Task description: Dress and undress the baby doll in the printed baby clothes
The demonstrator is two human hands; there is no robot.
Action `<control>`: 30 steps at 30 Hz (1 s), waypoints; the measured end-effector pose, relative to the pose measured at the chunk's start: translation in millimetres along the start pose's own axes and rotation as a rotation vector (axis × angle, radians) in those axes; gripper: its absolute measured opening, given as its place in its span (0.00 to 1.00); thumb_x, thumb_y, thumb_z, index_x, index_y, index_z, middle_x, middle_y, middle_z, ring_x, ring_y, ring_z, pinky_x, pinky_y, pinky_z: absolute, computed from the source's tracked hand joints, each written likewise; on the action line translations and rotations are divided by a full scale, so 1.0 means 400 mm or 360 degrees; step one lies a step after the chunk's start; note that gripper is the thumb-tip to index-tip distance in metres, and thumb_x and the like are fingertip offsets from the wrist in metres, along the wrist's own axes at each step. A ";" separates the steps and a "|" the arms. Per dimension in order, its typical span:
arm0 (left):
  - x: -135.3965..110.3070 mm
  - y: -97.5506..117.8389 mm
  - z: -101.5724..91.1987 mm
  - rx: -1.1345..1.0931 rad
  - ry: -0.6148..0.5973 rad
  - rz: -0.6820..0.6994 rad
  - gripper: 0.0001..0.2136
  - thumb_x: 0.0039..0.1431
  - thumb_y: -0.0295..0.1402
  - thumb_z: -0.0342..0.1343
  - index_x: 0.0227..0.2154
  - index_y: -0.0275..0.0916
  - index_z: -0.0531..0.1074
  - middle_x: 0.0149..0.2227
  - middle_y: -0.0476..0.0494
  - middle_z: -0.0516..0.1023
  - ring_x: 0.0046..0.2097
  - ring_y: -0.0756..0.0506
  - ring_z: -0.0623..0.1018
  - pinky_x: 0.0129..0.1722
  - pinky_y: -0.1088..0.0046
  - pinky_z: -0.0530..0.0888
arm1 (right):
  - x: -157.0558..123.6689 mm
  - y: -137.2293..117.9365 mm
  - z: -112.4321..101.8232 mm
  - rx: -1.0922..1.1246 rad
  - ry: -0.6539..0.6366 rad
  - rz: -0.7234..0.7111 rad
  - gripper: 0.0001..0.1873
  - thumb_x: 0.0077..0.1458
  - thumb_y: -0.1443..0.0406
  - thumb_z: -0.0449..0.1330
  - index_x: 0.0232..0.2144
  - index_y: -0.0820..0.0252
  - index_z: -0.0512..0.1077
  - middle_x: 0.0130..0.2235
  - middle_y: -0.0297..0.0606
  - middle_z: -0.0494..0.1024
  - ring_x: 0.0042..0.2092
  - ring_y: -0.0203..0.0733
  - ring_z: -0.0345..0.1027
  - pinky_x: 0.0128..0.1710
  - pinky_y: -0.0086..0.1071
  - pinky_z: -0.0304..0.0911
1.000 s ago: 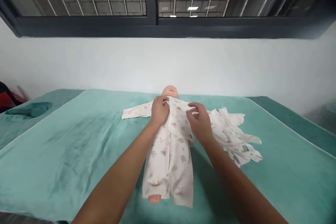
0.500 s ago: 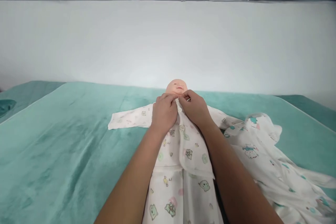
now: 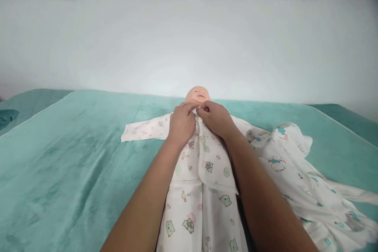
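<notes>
A baby doll (image 3: 198,93) lies on its back, dressed in a white baby jacket (image 3: 191,165) with a bear print and buttons down the front. Matching printed trousers (image 3: 186,212) cover its legs. At the doll's neck, my left hand (image 3: 183,121) has its fingers closed on the jacket's collar edge. Right beside it my right hand (image 3: 215,117) pinches the other side of the collar. The fingertips of both hands nearly meet under the chin. The top fastening between them is mostly hidden by my fingers.
To the right lies a crumpled white baby garment (image 3: 298,173) with a teal and pink print. A teal plush blanket (image 3: 73,165) covers the surface. Behind it rises a white wall (image 3: 189,43) with a dark band along the top.
Both hands stay at the collar, and the right fingers have shifted slightly toward the left hand, covering more of the top of the placket. The view has tilted slightly.
</notes>
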State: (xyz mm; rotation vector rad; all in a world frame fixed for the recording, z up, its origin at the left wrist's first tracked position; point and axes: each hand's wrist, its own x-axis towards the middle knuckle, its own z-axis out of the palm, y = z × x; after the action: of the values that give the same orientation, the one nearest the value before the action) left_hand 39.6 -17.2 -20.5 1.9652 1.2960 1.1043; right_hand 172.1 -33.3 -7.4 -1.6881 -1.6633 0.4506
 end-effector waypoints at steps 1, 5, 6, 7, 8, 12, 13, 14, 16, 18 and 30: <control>0.000 0.002 0.000 0.0023 -0.0012 0.0016 0.24 0.54 0.20 0.42 0.48 0.39 0.77 0.54 0.45 0.76 0.57 0.43 0.72 0.61 0.63 0.66 | 0.002 0.003 0.001 0.0039 0.0016 0.0010 0.10 0.54 0.62 0.53 0.22 0.56 0.61 0.25 0.29 0.69 0.29 0.38 0.59 0.31 0.33 0.50; -0.002 0.006 -0.002 0.0067 -0.0031 0.0066 0.24 0.55 0.20 0.42 0.48 0.42 0.77 0.53 0.46 0.76 0.57 0.43 0.71 0.61 0.61 0.66 | 0.009 0.014 0.008 0.0173 0.0138 0.0045 0.10 0.54 0.62 0.53 0.22 0.56 0.62 0.26 0.29 0.68 0.31 0.38 0.59 0.31 0.33 0.51; -0.003 0.006 -0.002 0.0063 -0.0030 0.0063 0.24 0.55 0.20 0.42 0.48 0.42 0.77 0.54 0.47 0.76 0.57 0.42 0.71 0.61 0.61 0.66 | 0.011 0.018 0.010 0.0210 0.0166 0.0043 0.10 0.54 0.62 0.53 0.22 0.56 0.62 0.26 0.29 0.68 0.31 0.38 0.59 0.32 0.33 0.51; -0.003 0.007 -0.003 0.0056 -0.0027 0.0052 0.24 0.54 0.20 0.42 0.48 0.42 0.77 0.54 0.47 0.76 0.57 0.42 0.71 0.61 0.61 0.66 | 0.013 0.021 0.011 0.0253 0.0197 0.0043 0.10 0.54 0.61 0.54 0.22 0.56 0.62 0.26 0.29 0.68 0.31 0.38 0.59 0.32 0.33 0.52; -0.003 0.007 -0.003 0.0045 -0.0020 0.0035 0.24 0.54 0.21 0.42 0.48 0.43 0.77 0.54 0.47 0.76 0.57 0.42 0.72 0.61 0.60 0.66 | 0.016 0.026 0.012 0.0303 0.0233 0.0052 0.10 0.53 0.61 0.54 0.21 0.56 0.63 0.26 0.29 0.67 0.31 0.38 0.59 0.32 0.33 0.52; -0.005 0.010 -0.004 -0.0039 0.0031 -0.0049 0.22 0.54 0.22 0.44 0.45 0.45 0.77 0.52 0.48 0.77 0.56 0.42 0.73 0.60 0.60 0.68 | 0.028 0.044 0.016 0.0560 0.0366 0.0142 0.09 0.49 0.62 0.55 0.20 0.57 0.64 0.25 0.29 0.68 0.31 0.38 0.60 0.33 0.33 0.54; -0.006 0.012 -0.004 -0.0072 0.0047 -0.0060 0.21 0.54 0.22 0.44 0.44 0.45 0.77 0.51 0.49 0.77 0.56 0.42 0.73 0.59 0.61 0.68 | 0.029 0.047 0.016 0.0614 0.0393 0.0162 0.09 0.48 0.62 0.55 0.20 0.57 0.64 0.25 0.29 0.68 0.31 0.38 0.60 0.33 0.33 0.55; -0.007 0.014 -0.005 -0.0109 0.0060 -0.0065 0.20 0.54 0.22 0.45 0.43 0.45 0.77 0.50 0.49 0.78 0.55 0.43 0.74 0.59 0.61 0.68 | 0.029 0.049 0.017 0.0650 0.0422 0.0172 0.08 0.48 0.62 0.55 0.20 0.57 0.65 0.25 0.29 0.68 0.31 0.38 0.60 0.33 0.32 0.55; -0.009 0.019 -0.007 -0.0184 0.0071 -0.0078 0.16 0.53 0.23 0.47 0.39 0.44 0.76 0.49 0.50 0.78 0.53 0.43 0.75 0.59 0.62 0.69 | 0.027 0.048 0.018 0.0680 0.0470 0.0173 0.06 0.46 0.63 0.56 0.22 0.57 0.65 0.25 0.29 0.68 0.31 0.37 0.60 0.34 0.32 0.56; -0.011 0.025 -0.012 -0.0258 0.0042 -0.0097 0.11 0.53 0.24 0.49 0.32 0.42 0.75 0.47 0.50 0.79 0.52 0.43 0.76 0.59 0.63 0.69 | 0.023 0.045 0.018 0.0707 0.0490 0.0138 0.03 0.45 0.64 0.56 0.25 0.56 0.65 0.28 0.29 0.70 0.32 0.37 0.62 0.35 0.32 0.58; -0.023 0.013 -0.088 -0.0404 -0.0591 0.0036 0.04 0.59 0.35 0.55 0.37 0.47 0.74 0.60 0.54 0.69 0.61 0.43 0.69 0.62 0.65 0.65 | -0.004 0.036 -0.031 0.0467 0.0127 -0.0339 0.09 0.44 0.69 0.49 0.22 0.57 0.69 0.27 0.31 0.72 0.32 0.38 0.63 0.35 0.32 0.56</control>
State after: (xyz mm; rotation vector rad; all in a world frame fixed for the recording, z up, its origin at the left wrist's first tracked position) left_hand 10.3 -27.7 -1.1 1.8838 0.8939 0.8168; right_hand 190.9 -36.8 -9.1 -1.2854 -1.6099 0.4904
